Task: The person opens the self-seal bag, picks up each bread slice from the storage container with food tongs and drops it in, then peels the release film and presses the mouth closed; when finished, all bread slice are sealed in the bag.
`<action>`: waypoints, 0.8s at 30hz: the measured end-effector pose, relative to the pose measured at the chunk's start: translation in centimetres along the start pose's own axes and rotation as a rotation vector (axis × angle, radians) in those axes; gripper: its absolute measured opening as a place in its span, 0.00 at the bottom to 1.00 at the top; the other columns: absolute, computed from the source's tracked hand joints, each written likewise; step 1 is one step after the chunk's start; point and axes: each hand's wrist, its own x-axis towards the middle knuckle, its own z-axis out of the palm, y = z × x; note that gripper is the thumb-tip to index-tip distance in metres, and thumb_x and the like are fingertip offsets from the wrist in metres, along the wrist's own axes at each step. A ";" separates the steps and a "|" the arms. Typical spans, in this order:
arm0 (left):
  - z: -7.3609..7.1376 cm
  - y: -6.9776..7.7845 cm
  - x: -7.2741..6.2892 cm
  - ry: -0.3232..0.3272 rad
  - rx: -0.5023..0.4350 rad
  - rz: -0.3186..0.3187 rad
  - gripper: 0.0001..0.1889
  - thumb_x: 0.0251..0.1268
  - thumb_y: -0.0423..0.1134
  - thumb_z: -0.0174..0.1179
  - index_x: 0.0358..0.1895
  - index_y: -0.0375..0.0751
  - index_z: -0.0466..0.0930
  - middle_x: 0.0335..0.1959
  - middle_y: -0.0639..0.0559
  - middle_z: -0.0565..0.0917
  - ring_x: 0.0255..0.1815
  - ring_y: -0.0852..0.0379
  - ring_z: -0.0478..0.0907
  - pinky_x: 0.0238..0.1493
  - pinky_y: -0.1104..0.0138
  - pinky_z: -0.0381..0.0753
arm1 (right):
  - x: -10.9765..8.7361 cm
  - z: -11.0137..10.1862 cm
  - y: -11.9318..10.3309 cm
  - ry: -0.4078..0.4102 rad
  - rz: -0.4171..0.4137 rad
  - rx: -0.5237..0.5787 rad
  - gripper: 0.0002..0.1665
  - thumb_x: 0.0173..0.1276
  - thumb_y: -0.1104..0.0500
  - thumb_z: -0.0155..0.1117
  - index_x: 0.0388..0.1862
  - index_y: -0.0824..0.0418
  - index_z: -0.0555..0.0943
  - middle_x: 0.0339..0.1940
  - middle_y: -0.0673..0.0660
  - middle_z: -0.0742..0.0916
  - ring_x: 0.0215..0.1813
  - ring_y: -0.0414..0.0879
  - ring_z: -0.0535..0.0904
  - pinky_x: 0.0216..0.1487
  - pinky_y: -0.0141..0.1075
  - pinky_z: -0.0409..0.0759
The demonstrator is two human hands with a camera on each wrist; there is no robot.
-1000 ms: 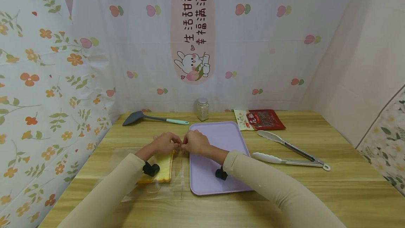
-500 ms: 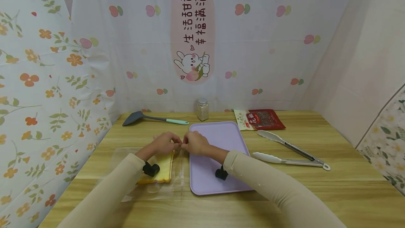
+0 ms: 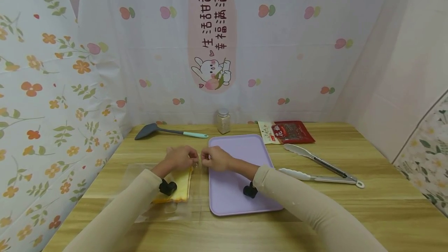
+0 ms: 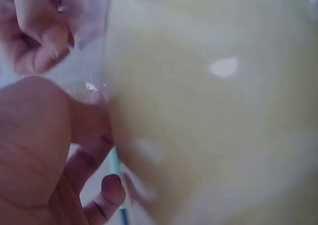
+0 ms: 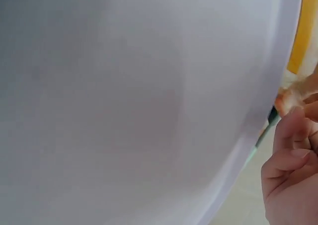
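Observation:
A clear plastic bag (image 3: pixel 196 209) lies on the left of the table, with a flat yellow piece with orange, wavy edges (image 3: pixel 183 184) inside or under it. My left hand (image 3: pixel 180 158) pinches the bag's far right edge between thumb and forefinger; glints of film show there in the left wrist view. My right hand (image 3: pixel 217 158) is just right of it, over the lavender tray (image 3: pixel 241 201). Its thumb and forefinger (image 4: pixel 54 41) are pressed together at the film's edge, though the thin plastic between them is hard to make out. A small gap separates the two hands.
A dark turner with a mint handle (image 3: pixel 194 134) lies at the back left. Behind the tray stands a glass jar (image 3: pixel 223 121), and a red and cream packet (image 3: pixel 292 132) lies to its right. White-tipped tongs (image 3: pixel 329 180) lie spread on the right.
The hands were touching at the fingertips. Now my right hand has drawn slightly to the right and its wrist has shifted, leaving a narrow gap. The left hand has hardly moved.

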 end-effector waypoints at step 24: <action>0.1 -0.8 -0.3 0.017 -0.134 0.033 0.07 0.72 0.39 0.59 0.36 0.49 0.86 0.27 0.59 0.86 0.32 0.59 0.78 0.57 0.29 0.43 | -5.6 -2.4 -2.4 -0.162 -0.068 0.263 0.06 0.77 0.64 0.53 0.39 0.64 0.75 0.21 0.49 0.76 0.21 0.39 0.74 0.26 0.28 0.70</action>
